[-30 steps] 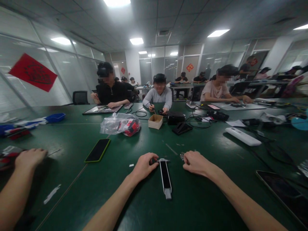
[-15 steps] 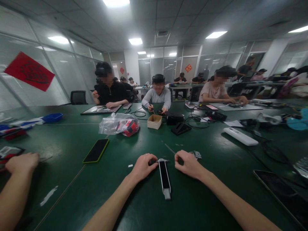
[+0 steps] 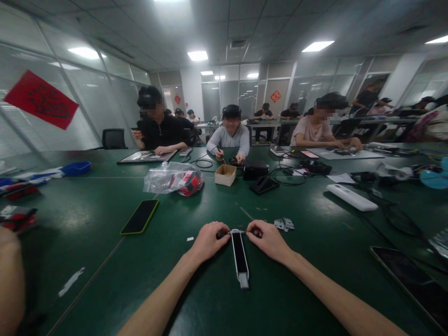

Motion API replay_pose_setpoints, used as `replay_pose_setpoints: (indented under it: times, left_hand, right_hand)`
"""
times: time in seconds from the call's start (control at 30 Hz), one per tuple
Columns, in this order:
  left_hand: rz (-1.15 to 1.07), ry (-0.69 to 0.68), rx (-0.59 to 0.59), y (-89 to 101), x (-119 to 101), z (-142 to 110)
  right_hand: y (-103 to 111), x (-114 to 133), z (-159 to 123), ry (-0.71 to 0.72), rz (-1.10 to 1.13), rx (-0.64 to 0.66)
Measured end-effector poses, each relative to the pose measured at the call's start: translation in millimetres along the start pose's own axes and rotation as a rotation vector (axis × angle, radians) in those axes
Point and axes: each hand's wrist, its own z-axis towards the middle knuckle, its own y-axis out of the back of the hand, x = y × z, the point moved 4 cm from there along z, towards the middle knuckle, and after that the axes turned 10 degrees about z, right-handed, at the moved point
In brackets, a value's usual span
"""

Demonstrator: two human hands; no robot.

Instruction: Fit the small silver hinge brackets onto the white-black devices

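A slim white-framed device [image 3: 240,254] with a black face lies lengthwise on the green table, its pale grey end towards me. Thin pieces stick out sideways at its far end. My left hand [image 3: 212,240] is closed in a pinch at the left one, touching the device's upper corner or very close to it. On the other side, my right hand [image 3: 268,239] has thumb and forefinger closed around the tip of the right one. The fingers partly hide what they grip. Just beyond my right hand lie small grey metal-looking pieces [image 3: 283,224].
A green-edged phone [image 3: 140,217] lies to the left, with a clear bag of red parts [image 3: 175,179] beyond it. Farther off stand a small open box [image 3: 225,176] and cables. A white oblong case [image 3: 352,197] and a dark tablet [image 3: 413,280] lie right. A co-worker's arm [image 3: 10,280] is at left.
My right hand has moved left to the device's far end and pinches there, uncovering the grey pieces. My left hand stays put. The co-worker's arm at left has drawn back.
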Motion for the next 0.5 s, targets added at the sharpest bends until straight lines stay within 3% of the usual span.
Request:
replay_pose_setpoints:
  times: [0.5]
  left_hand:
    - [-0.021,0.024,0.010,1.5,-1.6,-0.1]
  right_hand:
    - [-2.1,-5.9,2.1,-0.037,0.022,0.034]
